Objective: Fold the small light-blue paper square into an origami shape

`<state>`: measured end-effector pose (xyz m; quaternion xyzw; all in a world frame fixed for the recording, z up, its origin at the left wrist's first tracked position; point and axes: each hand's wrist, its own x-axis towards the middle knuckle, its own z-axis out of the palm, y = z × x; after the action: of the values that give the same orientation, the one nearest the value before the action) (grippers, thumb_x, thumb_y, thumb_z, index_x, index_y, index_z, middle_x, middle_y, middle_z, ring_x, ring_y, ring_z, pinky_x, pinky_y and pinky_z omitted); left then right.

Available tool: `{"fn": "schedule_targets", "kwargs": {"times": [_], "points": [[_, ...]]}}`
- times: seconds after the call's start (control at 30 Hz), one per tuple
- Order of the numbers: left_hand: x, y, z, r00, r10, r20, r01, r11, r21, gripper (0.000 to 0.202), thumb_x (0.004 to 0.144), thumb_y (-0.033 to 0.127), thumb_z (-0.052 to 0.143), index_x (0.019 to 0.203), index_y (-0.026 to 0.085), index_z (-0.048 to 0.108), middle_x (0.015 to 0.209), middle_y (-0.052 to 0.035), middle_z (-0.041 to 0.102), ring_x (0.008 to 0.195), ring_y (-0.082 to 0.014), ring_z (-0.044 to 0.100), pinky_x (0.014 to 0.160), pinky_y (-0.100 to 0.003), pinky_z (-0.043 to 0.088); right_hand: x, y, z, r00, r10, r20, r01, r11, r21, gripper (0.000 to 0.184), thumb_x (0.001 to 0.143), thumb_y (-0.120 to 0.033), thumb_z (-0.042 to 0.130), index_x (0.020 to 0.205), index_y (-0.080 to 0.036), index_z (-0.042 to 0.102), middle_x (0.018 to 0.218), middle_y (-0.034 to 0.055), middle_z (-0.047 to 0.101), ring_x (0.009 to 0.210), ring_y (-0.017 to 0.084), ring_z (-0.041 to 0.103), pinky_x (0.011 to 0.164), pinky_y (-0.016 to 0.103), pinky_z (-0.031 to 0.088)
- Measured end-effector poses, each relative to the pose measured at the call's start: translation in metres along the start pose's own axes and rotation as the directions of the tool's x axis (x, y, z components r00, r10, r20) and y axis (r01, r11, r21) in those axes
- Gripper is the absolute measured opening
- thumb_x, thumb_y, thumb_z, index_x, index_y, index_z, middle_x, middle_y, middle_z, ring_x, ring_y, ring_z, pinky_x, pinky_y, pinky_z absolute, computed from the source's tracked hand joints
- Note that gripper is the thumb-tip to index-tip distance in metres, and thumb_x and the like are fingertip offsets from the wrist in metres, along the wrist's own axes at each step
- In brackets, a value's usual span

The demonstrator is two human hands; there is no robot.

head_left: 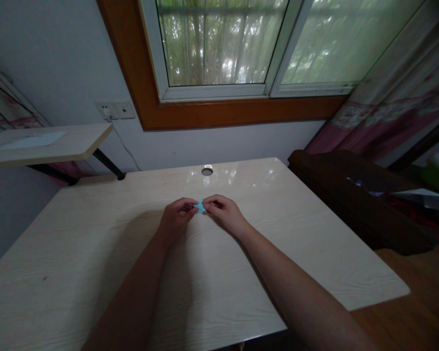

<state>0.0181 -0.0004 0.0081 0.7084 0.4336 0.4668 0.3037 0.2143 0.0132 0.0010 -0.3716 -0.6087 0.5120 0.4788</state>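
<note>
A small light-blue piece (200, 206), perhaps folded paper, is held between my two hands just above the table (296, 229). Its exact kind is too small to make out. My left hand (178, 215) pinches its left side between thumb and fingers. On the other side my right hand (222, 209) grips the right edge with thumb and forefinger. The fingertips cover parts of the piece, and both hands are close together near the middle of the tabletop.
Behind my hands is a round cable hole (207, 171) in the table. A raised shelf (73, 141) with a white sheet (32, 140) stands at the left. A dark wooden cabinet (336, 195) borders the right side. A white cord (126, 146) hangs from the wall socket (115, 110).
</note>
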Motion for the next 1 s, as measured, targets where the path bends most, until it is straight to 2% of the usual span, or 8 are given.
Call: {"fn": "schedule_targets", "kwargs": {"times": [0.1, 0.3, 0.43, 0.63, 0.8, 1.0], "points": [[0.000, 0.000, 0.000, 1.000, 0.000, 0.013, 0.000, 1.000, -0.011, 0.016, 0.082, 0.027, 0.067, 0.096, 0.020, 0.070, 0.087, -0.0041, 0.072, 0.076, -0.0154, 0.067, 0.073, -0.028, 0.055, 0.001, -0.001, 0.001, 0.997, 0.069, 0.020, -0.070, 0.995, 0.074, 0.019, 0.077, -0.035, 0.070, 0.088, -0.019, 0.070, 0.075, 0.0012, 0.069, 0.069, 0.014, 0.063, 0.069, 0.028, 0.050], [0.001, 0.004, -0.001, 0.999, 0.039, 0.005, -0.039, 0.999, 0.018, 0.012, 0.083, 0.026, 0.067, 0.093, 0.019, 0.070, 0.085, -0.0035, 0.068, 0.073, -0.0132, 0.063, 0.070, -0.024, 0.051, 0.000, -0.003, 0.000, 0.998, 0.065, 0.010, -0.066, 0.997, 0.040, 0.023, 0.077, -0.038, 0.070, 0.088, -0.018, 0.071, 0.077, 0.0017, 0.066, 0.070, 0.013, 0.059, 0.068, 0.027, 0.047], [0.001, 0.005, -0.001, 0.999, 0.043, 0.002, -0.043, 0.998, 0.039, 0.012, 0.083, 0.027, 0.067, 0.091, 0.019, 0.071, 0.085, -0.0035, 0.068, 0.073, -0.0135, 0.063, 0.070, -0.025, 0.051, -0.003, -0.005, 0.001, 1.000, -0.020, 0.001, 0.020, 0.996, -0.088, 0.024, 0.078, -0.041, 0.071, 0.090, -0.020, 0.071, 0.078, 0.0008, 0.062, 0.070, 0.013, 0.055, 0.066, 0.026, 0.045], [0.001, 0.004, 0.000, 0.999, 0.031, -0.008, -0.030, 0.997, 0.065, 0.013, 0.084, 0.030, 0.067, 0.089, 0.020, 0.071, 0.085, -0.0038, 0.070, 0.074, -0.0149, 0.064, 0.070, -0.026, 0.051, -0.005, -0.008, 0.004, 0.994, -0.104, 0.028, 0.107, 0.980, -0.170, 0.025, 0.077, -0.039, 0.073, 0.093, -0.021, 0.068, 0.092, 0.0033, 0.063, 0.070, 0.012, 0.055, 0.064, 0.024, 0.046], [0.002, 0.004, 0.000, 0.999, 0.041, 0.003, -0.041, 0.996, 0.081, 0.014, 0.085, 0.033, 0.066, 0.087, 0.019, 0.071, 0.082, -0.0030, 0.069, 0.073, -0.0144, 0.063, 0.069, -0.025, 0.050, -0.006, -0.010, 0.001, 0.976, -0.214, 0.044, 0.217, 0.917, -0.335, 0.010, 0.083, -0.028, 0.067, 0.089, -0.020, 0.069, 0.083, 0.0024, 0.062, 0.071, 0.012, 0.056, 0.064, 0.024, 0.044], [0.002, 0.004, 0.001, 0.992, 0.126, 0.031, -0.129, 0.971, 0.203, 0.012, 0.086, 0.029, 0.065, 0.090, 0.020, 0.071, 0.077, -0.0010, 0.059, 0.064, -0.0112, 0.055, 0.061, -0.023, 0.044, -0.006, -0.014, 0.000, 0.962, -0.267, 0.059, 0.268, 0.875, -0.403, 0.008, 0.086, -0.026, 0.064, 0.087, -0.020, 0.070, 0.081, 0.0030, 0.063, 0.072, 0.013, 0.057, 0.064, 0.025, 0.043]]}}
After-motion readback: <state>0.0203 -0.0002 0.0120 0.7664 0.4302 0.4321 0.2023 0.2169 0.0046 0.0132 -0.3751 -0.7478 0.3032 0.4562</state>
